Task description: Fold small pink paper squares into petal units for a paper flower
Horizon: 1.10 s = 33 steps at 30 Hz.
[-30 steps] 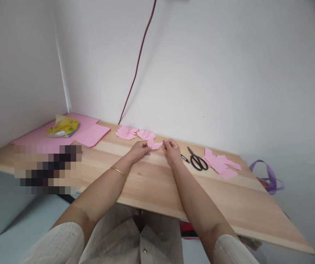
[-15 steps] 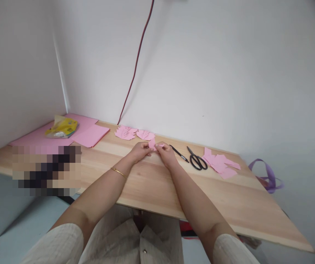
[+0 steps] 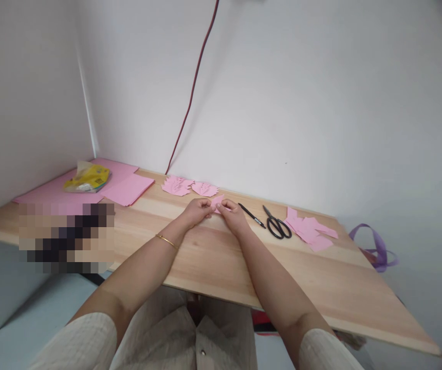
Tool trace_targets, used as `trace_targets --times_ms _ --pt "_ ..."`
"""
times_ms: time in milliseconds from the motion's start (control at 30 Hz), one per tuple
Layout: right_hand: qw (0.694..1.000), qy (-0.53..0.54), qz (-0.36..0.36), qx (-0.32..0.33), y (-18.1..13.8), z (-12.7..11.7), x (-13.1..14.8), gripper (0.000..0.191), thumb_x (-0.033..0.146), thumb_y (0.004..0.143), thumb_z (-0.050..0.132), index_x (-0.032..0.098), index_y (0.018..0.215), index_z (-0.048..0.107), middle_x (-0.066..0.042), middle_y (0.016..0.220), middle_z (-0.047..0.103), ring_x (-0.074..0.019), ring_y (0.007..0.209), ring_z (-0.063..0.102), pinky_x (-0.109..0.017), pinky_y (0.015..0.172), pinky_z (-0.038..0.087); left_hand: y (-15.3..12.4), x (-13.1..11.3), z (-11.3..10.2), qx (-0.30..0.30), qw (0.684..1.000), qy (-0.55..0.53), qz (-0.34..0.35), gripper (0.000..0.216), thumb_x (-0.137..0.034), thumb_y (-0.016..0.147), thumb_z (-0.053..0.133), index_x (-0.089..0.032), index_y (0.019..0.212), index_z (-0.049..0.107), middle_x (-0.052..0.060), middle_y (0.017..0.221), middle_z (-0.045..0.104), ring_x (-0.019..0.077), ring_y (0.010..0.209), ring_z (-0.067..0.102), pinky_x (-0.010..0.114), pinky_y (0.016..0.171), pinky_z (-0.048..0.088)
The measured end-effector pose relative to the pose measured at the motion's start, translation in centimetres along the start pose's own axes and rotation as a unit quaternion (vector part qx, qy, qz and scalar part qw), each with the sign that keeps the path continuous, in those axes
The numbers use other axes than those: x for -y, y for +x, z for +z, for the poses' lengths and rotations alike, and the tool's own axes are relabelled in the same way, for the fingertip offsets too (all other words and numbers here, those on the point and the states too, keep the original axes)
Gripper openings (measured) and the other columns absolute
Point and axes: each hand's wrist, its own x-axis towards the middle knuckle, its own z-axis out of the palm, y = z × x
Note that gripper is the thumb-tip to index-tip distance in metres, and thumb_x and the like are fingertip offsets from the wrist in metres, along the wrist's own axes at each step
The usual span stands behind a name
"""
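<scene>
Between my fingertips is a small piece of pink paper [image 3: 218, 200], held just above the table near its back edge. My left hand [image 3: 198, 212] pinches its left side, and my right hand [image 3: 232, 215] grips its right side with thumb and fingers. The fingers cover much of the paper, so its full shape is hidden. Behind my hands lie pink paper cut-outs [image 3: 177, 186] with jagged edges. To the right of my right hand are a black pen [image 3: 252, 215] and black-handled scissors [image 3: 276, 222], with the blades closed.
Pink paper scraps [image 3: 309, 230] lie right of the scissors. At the left are pink sheets [image 3: 128, 189] and a yellow plastic packet [image 3: 88, 178]. Purple ribbon [image 3: 379, 246] hangs by the right edge of the wooden table [image 3: 213, 262]. A red cable [image 3: 192, 92] runs down the wall.
The pink paper has shifted and tilted slightly between my fingers, its visible tip now leaning to the right. Both hands stay in nearly the same place.
</scene>
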Motion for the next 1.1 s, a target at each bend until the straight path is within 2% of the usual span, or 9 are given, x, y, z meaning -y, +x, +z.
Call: trace_targets --times_ms 167,300,467,667,833,1100 --pt "1.0 -0.003 0.007 -0.017 0.0 -0.2 0.1 0.027 0.042 0.075 0.058 0.017 0.067 0.057 0.002 0.067 0.053 -0.0128 0.068 0.048 -0.025 0.069 0.037 0.0 0.1 0.1 -0.006 1.0 -0.001 -0.008 0.027 -0.036 0.067 0.066 -0.013 0.061 0.054 -0.002 0.051 0.052 0.0083 0.05 0.049 0.023 0.057 0.04" --pt "1.0 0.009 0.013 0.002 0.2 -0.3 -0.5 0.026 0.042 0.072 0.062 0.017 0.068 0.058 0.003 0.066 0.054 -0.0121 0.065 0.048 -0.025 0.066 0.037 0.1 0.0 0.1 -0.011 1.0 -0.001 -0.013 0.027 -0.038 0.067 0.066 -0.013 0.064 0.055 -0.003 0.052 0.051 0.008 0.051 0.048 0.023 0.058 0.041" --pt "0.998 0.049 0.026 0.032 0.3 -0.2 -1.2 0.028 0.043 0.072 0.063 0.016 0.079 0.063 0.001 0.07 0.057 -0.0118 0.063 0.048 -0.025 0.062 0.036 -0.2 -0.4 0.0 -0.01 0.998 0.063 -0.008 0.027 -0.037 0.066 0.066 -0.012 0.06 0.056 -0.003 0.05 0.052 0.006 0.046 0.039 0.02 0.048 0.029" --pt "1.0 -0.015 0.016 -0.011 0.2 -0.4 -1.2 0.038 0.049 0.08 0.051 0.017 0.062 0.057 0.002 0.059 0.049 -0.0115 0.058 0.043 -0.024 0.057 0.033 -0.6 -1.0 0.1 -0.002 0.995 0.097 -0.011 0.027 -0.037 0.067 0.064 -0.013 0.058 0.054 -0.004 0.047 0.049 0.0054 0.043 0.035 0.02 0.045 0.025" --pt "0.998 0.054 0.036 0.023 0.3 -0.2 -1.4 0.033 0.047 0.069 0.065 0.016 0.081 0.063 -0.001 0.072 0.06 -0.0129 0.064 0.05 -0.025 0.061 0.038 -0.4 -0.4 0.0 0.01 0.994 0.108 -0.013 0.03 -0.041 0.07 0.061 -0.014 0.059 0.055 -0.004 0.046 0.046 0.0054 0.041 0.033 0.02 0.042 0.022" --pt "1.0 0.005 0.014 -0.015 0.2 -0.3 -0.6 0.033 0.048 0.076 0.057 0.016 0.07 0.063 0.0 0.067 0.057 -0.0129 0.063 0.048 -0.025 0.06 0.037 -0.4 -0.2 -0.2 0.025 0.993 0.112 -0.01 0.031 -0.04 0.07 0.061 -0.014 0.056 0.052 -0.003 0.047 0.047 0.0055 0.041 0.034 0.02 0.042 0.023"
